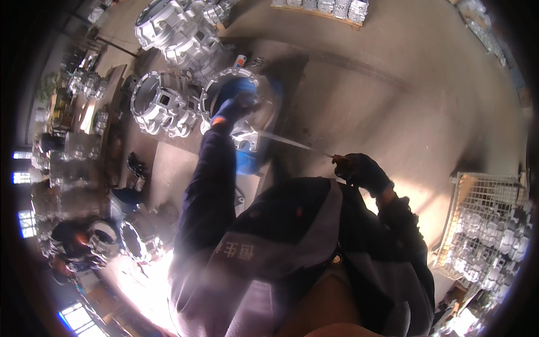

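Observation:
A round silver cast-metal housing (245, 139) with a bolt-hole flange rests on a blue support (247, 163) ahead of me. My left hand (234, 108), in a dark blue glove with an orange cuff, reaches over the housing's ring opening; its fingers are blurred, and I cannot tell whether they grip the rim. To the right, in front of my body, my gloved right hand (364, 173) is closed around the brown handle of a long, thin file (292, 142). The file's pale blade points left, its tip close to the housing's right side.
More silver housings (163, 104) stand left of and behind the one before me. A small white-and-orange object (240, 60) lies just beyond it. At the right is a wire-mesh crate (457, 224) with metal castings. Further housings (140, 238) sit lower left, near a bright glare. Stacked castings (325, 7) lie on a far pallet.

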Motion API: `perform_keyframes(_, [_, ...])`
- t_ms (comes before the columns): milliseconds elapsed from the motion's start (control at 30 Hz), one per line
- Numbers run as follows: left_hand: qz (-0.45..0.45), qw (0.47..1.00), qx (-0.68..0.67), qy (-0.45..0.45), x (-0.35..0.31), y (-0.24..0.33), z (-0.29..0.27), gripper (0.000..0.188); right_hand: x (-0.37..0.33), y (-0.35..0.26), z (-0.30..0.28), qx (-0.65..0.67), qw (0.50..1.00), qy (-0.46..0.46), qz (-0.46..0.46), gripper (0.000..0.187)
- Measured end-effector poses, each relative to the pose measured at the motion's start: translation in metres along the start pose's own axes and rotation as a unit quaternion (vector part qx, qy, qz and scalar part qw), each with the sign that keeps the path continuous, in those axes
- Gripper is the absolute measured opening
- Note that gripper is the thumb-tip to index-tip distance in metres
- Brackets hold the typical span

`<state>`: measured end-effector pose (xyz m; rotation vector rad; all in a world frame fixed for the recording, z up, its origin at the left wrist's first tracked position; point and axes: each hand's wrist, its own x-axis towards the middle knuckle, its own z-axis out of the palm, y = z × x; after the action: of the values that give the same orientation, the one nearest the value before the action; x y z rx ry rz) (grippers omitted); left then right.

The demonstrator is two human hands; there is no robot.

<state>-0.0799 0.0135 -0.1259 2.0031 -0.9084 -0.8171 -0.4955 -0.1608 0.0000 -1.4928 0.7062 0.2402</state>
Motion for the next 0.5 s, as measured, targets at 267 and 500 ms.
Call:
perform_keyframes(267, [0.066,0.920,0.386,0.009,-0.067,-0.002,-0.019,0.048,0.034,0.011,-0.006,0.084,0.993,-0.071,0.052,0.022])
perform_keyframes(500, [0.059,0.882,0.435,0.169,-0.065,0.037,0.063,0.044,0.018,0.043,0.002,-0.044,0.993,0.052,0.093,0.026])
